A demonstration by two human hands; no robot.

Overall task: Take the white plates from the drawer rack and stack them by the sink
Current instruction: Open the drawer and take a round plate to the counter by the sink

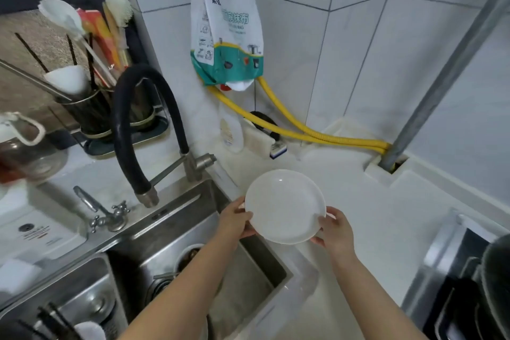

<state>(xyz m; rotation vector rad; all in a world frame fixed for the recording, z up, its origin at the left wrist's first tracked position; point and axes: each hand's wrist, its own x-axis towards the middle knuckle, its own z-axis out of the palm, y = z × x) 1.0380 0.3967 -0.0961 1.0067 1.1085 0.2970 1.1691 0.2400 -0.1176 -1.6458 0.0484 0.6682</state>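
Note:
A round white plate (284, 205) is held level over the white counter (358, 201), just right of the steel sink (248, 270). My left hand (234, 222) grips its left rim with the thumb on top. My right hand (335, 232) grips the lower right rim. Whether the plate touches the counter I cannot tell. The drawer rack is out of view.
A black-hosed faucet (132, 130) arches over the sink's back edge. A utensil holder (91, 110) stands at the back left. Yellow hoses (298, 130) run along the wall to a grey pipe (441, 77). A stove with a dark pot (485, 284) sits at the right.

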